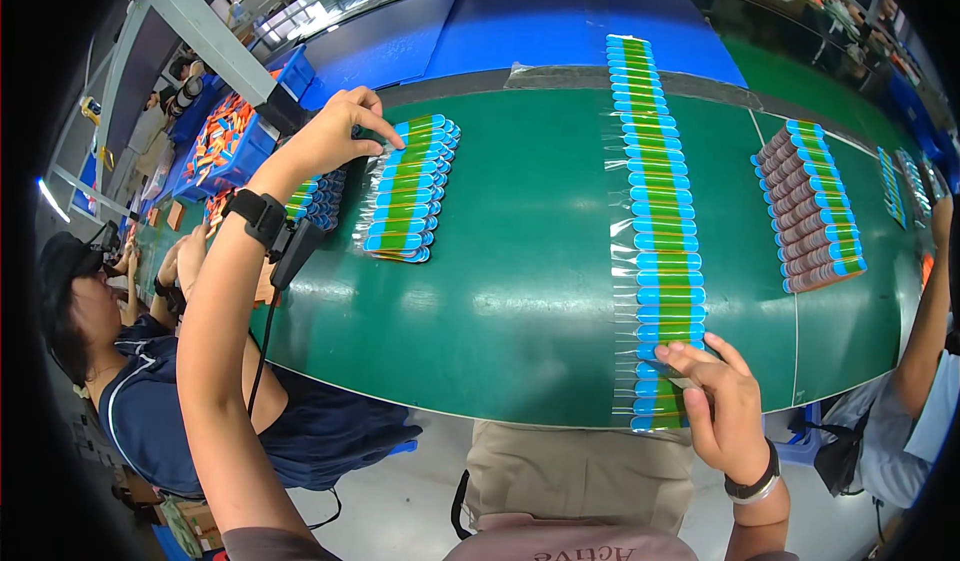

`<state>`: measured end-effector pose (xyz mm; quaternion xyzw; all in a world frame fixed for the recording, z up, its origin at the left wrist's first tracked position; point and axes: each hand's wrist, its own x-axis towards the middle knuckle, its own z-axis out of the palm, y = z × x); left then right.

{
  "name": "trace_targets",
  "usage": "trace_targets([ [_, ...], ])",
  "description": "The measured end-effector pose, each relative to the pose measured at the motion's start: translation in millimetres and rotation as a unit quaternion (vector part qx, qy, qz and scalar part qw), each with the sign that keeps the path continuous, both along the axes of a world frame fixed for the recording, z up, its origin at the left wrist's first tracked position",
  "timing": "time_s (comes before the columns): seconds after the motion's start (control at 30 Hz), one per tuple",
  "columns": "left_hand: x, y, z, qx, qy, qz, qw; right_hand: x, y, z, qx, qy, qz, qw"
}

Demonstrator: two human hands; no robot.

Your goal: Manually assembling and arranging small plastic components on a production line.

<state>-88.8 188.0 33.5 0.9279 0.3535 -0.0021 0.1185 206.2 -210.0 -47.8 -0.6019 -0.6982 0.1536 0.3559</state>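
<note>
right hand (pixel 725 401), fingers apart, is at the near end of the blue-green row (pixel 660 201), long axis running away across the table (pixel 530 211); left hand (pixel 342 129) at stack (pixel 408 186), can't tell if pinching.

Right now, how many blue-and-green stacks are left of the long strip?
2: one stack by the left hand, another stack farther left, partly hidden by the left arm. More may be hidden behind it.

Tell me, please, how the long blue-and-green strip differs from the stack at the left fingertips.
The long strip lies stretched out in one row; the stack is piled in layers. The long strip is far longer than the stack. Both show blue ends and green middles.
</note>
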Motion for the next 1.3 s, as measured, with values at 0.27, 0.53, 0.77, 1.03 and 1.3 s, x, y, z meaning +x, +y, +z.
trace_targets([
  [0.27, 3.9, -3.7, 6.9, 0.057, 0.076, -0.058, 0.994, 1.1, -2.0, 4.0, 0.001, -0.013, 0.001, 1.000],
  [0.53, 31.5, -117.6, 30.9, 0.204, -0.088, -0.093, 0.971, 12.6, -8.0, 6.5, -0.028, 0.054, 0.118, 0.991],
  [0.77, 58.4, -306.1, -57.3, 0.031, -0.208, 0.028, 0.977, 10.9, -11.1, 6.2, -0.032, 0.064, 0.192, 0.979],
  [1.03, 69.0, -316.3, -63.2, -0.026, -0.241, 0.098, 0.965, 5.2, -43.1, 3.4, -0.058, 0.083, 0.199, 0.975],
  [1.3, 58.8, -333.9, -53.5, -0.343, -0.358, 0.107, 0.862, 5.2, -48.1, 7.1, 0.129, 0.046, -0.015, 0.990],
])
